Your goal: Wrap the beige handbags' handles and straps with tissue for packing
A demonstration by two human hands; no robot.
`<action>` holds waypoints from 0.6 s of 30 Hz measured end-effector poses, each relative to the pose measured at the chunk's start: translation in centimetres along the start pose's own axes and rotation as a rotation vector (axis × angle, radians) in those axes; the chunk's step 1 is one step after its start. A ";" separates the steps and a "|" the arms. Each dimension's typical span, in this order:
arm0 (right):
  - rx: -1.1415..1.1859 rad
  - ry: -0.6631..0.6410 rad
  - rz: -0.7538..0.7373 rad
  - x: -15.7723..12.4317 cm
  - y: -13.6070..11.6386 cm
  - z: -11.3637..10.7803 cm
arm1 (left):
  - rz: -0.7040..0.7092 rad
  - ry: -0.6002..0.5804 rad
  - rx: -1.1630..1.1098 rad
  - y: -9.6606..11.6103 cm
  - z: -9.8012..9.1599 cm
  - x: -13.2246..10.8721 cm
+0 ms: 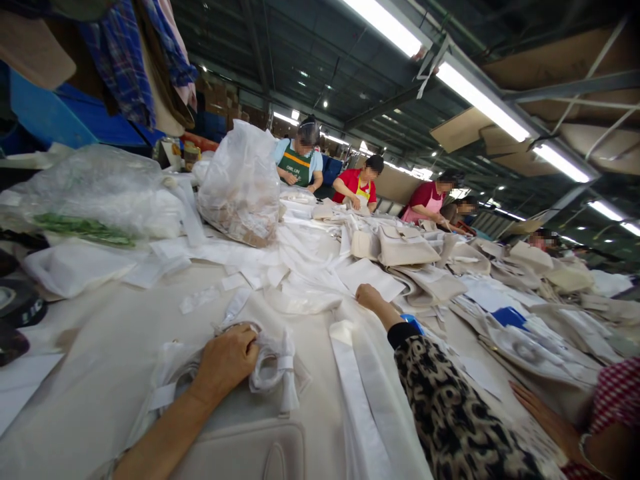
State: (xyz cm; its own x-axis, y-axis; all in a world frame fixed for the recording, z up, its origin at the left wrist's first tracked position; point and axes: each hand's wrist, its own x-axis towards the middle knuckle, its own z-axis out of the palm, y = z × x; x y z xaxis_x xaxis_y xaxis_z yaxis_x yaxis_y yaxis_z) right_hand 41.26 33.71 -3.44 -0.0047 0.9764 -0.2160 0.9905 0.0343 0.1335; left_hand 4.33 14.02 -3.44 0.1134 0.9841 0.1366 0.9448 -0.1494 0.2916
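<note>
Left hand (225, 363) curled closed over a bunched white fabric strap (280, 365), soft, light and limp, best held at its fold, on a cream work table (90, 327); right hand (373, 300) rests on loose white cloth (305, 300), grip unclear.

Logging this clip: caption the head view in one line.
Left hand grips a white fabric bundle; right hand, leopard-print sleeve, reaches over white cloth on a long worktable.

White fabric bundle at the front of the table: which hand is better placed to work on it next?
Probably the left: the left hand is already closed on the white fabric bundle. The right hand lies farther off, on the white sheets beyond it.
</note>
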 end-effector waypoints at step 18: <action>0.010 0.277 -0.077 -4.6 1.6 -1.8 | 0.450 0.002 0.217 -2.2 2.8 0.6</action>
State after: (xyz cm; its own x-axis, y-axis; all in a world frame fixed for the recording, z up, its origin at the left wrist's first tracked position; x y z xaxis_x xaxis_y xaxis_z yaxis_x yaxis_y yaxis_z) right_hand 42.64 29.70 -0.51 -0.1165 0.9921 0.0475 0.9870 0.1103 0.1169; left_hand 3.16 15.17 -6.61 0.5245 0.8262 0.2056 0.8443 -0.5358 -0.0008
